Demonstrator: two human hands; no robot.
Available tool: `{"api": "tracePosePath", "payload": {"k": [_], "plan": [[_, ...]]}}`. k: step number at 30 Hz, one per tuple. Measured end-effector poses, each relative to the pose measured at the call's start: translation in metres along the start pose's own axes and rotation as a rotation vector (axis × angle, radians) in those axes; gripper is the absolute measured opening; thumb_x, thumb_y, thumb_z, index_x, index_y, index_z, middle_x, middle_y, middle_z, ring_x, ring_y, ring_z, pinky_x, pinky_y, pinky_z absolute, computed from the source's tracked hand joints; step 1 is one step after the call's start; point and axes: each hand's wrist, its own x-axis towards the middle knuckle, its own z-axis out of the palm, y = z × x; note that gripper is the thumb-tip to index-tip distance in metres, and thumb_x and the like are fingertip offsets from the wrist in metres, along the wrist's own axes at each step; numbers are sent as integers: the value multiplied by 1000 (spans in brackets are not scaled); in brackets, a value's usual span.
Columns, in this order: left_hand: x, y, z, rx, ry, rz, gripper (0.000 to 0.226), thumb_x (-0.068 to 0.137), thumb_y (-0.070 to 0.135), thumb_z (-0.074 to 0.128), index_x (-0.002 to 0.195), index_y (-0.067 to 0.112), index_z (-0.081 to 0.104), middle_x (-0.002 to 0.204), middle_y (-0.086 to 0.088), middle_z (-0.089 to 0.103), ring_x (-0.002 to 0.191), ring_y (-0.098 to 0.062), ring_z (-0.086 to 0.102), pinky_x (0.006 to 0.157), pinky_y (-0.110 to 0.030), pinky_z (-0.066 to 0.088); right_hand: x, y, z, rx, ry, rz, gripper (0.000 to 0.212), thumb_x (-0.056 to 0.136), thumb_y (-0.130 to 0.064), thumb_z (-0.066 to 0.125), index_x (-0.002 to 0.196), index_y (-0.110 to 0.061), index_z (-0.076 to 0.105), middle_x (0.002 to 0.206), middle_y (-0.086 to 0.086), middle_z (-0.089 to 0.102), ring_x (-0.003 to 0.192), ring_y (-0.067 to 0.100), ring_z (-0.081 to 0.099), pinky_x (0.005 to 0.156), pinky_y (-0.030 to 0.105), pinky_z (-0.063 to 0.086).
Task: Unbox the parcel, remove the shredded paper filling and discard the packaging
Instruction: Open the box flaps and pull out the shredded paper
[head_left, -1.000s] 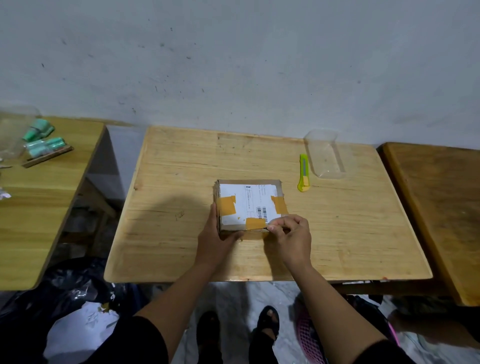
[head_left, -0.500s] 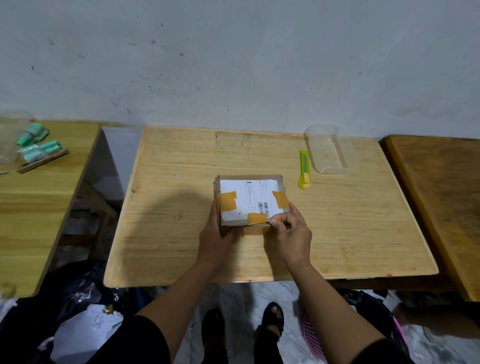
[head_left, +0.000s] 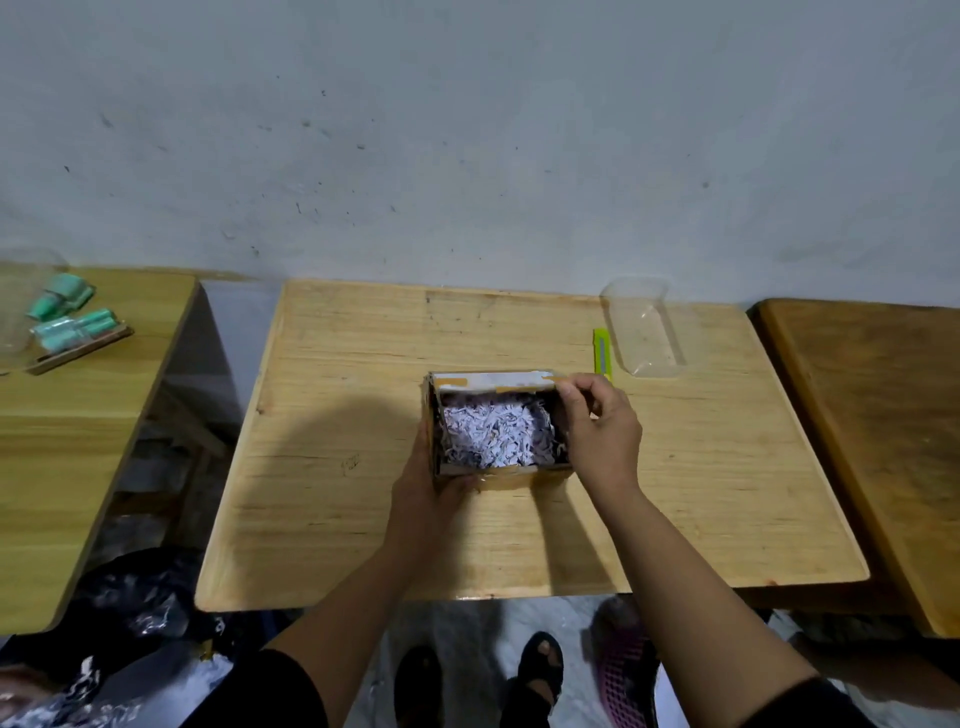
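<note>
The parcel sits on the middle of the bench with its lid folded back toward the wall. Shredded paper fills the cavity, exposed between the two hands.

The left hand is closed on the near left corner of the parcel, bracing it. The right hand pinches the lid's right end between thumb and fingers.

Procedure for this step, as judged from this state:
1. Fold the lid fully back so it cannot spring shut.
2. Keep the left-hand brace; the light parcel may slide.
3. Gather the filling in large handfuls, lifting straight up to limit scatter.

A utility knife and a clear tray lie just beyond the right fingers.
</note>
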Motion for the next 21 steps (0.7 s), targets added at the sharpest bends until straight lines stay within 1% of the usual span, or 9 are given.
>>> {"api": "tracePosePath", "payload": {"k": [2,5,7,10,12,14,17,19,21], "plan": [[2,1,-1,27,-19,-15,89,72,22,77,143,31,24,116,18,57,103,5,50,73,-2,34,13,-8,0,33,2,40,21,90,-28,57,110,-25,61,101,-12,62,96,7,55,79,14,38],[3,1,-1,57,-25,-18,93,69,22,78,143,34,23,119,23,51,108,2,47,79,-5,32,33,-17,3,115,-27,127,46,91,-35,52,134,-28,37,113,-7,55,95,-3,54,85,14,36],[3,1,-4,92,-32,-7,92,68,28,79,142,34,25,120,23,50,108,2,45,82,-5,31,45,-17,7,141,-94,136,47,93,-30,50,136,-23,32,123,1,55,93,-6,54,84,10,37],[4,7,-10,192,-13,23,81,73,47,70,141,31,30,129,13,53,111,0,46,85,-10,33,57,-10,14,29,-300,103,43,93,-22,51,134,-13,38,135,10,51,118,14,52,96,21,39],[5,16,-13,228,65,106,74,79,54,56,140,18,34,133,4,50,117,0,42,88,-2,26,59,0,17,-131,-471,0,48,90,-24,58,133,-11,42,135,11,53,122,22,51,102,31,40],[10,29,-16,279,76,236,67,84,46,55,139,14,33,135,3,43,118,7,34,96,-1,23,56,12,15,-297,-672,-160,61,83,-31,66,136,-15,40,137,9,50,123,23,49,103,30,38],[24,45,-16,448,-203,346,73,85,26,63,145,22,22,152,-5,28,136,-12,29,109,-30,32,53,28,14,-450,-925,-343,87,70,-33,78,142,-25,29,147,5,37,131,21,40,106,27,34],[36,54,-9,566,-394,270,83,84,27,64,147,24,9,158,-3,9,143,-20,17,113,-35,26,54,37,15,-529,-1003,-400,99,67,-36,79,144,-29,18,151,4,24,134,22,34,109,31,35],[48,59,1,681,-472,153,94,83,29,65,148,24,-3,158,-4,-8,145,-23,6,117,-38,21,57,42,17,-610,-1039,-438,104,69,-40,76,145,-30,6,153,3,14,137,25,28,109,34,33]]}}
